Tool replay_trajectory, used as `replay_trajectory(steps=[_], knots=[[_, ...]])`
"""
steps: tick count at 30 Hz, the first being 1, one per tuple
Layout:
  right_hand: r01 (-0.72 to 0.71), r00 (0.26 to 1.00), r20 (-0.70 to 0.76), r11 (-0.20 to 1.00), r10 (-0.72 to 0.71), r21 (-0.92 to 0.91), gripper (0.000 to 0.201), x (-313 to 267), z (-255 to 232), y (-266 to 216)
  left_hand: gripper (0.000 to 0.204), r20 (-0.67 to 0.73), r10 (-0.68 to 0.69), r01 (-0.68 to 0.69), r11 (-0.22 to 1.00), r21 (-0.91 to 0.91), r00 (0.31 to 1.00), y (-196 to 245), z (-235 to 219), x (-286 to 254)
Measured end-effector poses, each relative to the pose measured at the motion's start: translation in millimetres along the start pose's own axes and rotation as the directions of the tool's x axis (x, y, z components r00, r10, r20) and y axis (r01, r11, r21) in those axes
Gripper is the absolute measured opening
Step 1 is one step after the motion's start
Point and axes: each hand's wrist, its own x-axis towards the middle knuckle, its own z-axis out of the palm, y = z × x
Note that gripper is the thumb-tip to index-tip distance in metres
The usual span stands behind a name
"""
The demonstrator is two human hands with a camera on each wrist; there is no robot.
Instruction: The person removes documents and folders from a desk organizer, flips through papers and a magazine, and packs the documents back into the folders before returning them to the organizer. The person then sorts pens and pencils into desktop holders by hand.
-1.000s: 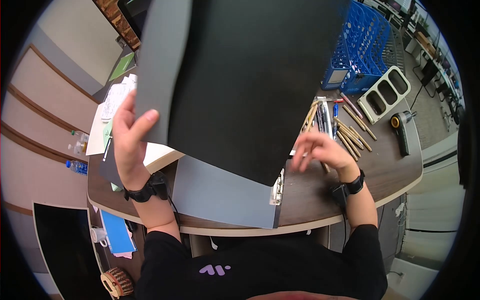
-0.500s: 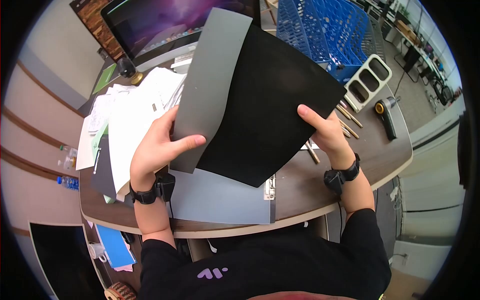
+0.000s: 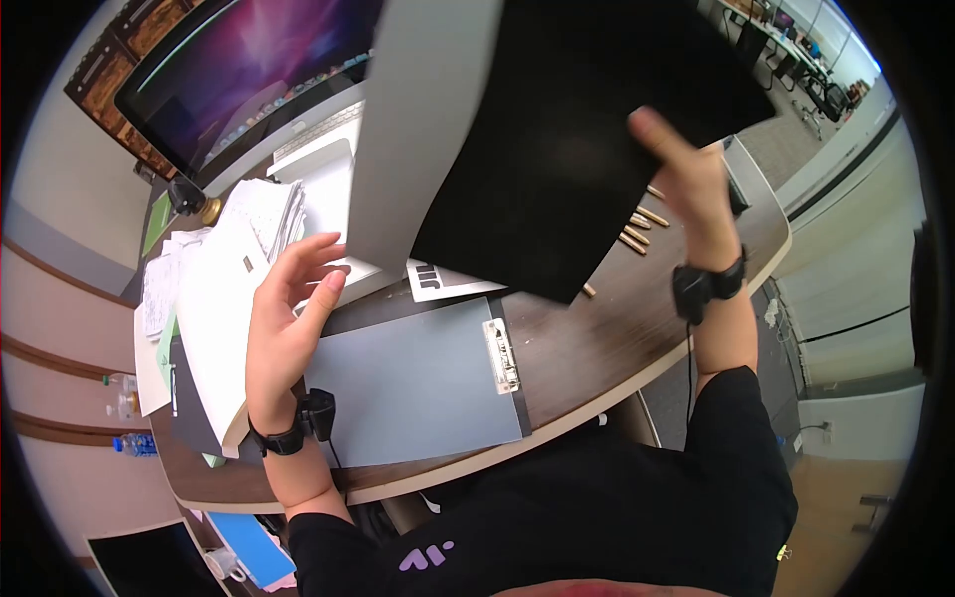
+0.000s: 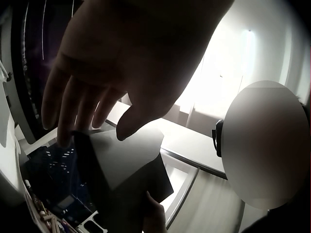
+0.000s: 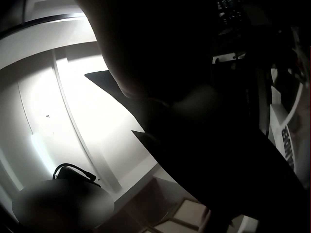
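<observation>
My right hand (image 3: 691, 189) holds a black folder (image 3: 567, 149) up over the desk by its right edge, thumb on the front face. A grey band (image 3: 418, 129) runs down the folder's left side. Just off the folder's lower left corner is my left hand (image 3: 288, 328), its fingers loosely bent and nothing gripped. In the left wrist view, the left hand (image 4: 116, 73) hangs above the folder (image 4: 131, 189). Below on the desk lies a grey clipboard (image 3: 418, 388) with a metal clip (image 3: 500, 355) at its right end. The right wrist view is very dark around the folder.
A thick stack of paper (image 3: 214, 328) leans at the left. Behind stand a monitor (image 3: 249, 90) and a keyboard (image 3: 318, 129). A white box (image 3: 323, 189) sits partly behind the folder. Several gold pencils (image 3: 637, 234) lie at the right, near the desk edge.
First the left hand held the folder alone, then both hands had it. Now the left has let go and the right carries it, up and to the right. The head view has turned.
</observation>
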Motion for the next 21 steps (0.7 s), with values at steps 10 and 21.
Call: replay_trajectory(steps=[10,21], knots=[[0.549,0.729,-0.173,0.716,-0.663,-0.432,0.033,84,-133,-71,0.025,0.287,-0.025,-0.052,0.964,0.260,0.958,-3,-1,1],[0.472,0.496,0.021,0.249,-0.868,-0.846,0.030,125,-187,-104,0.022,0.329,-0.050,-0.063,0.944,0.325,0.943,-11,5,3]])
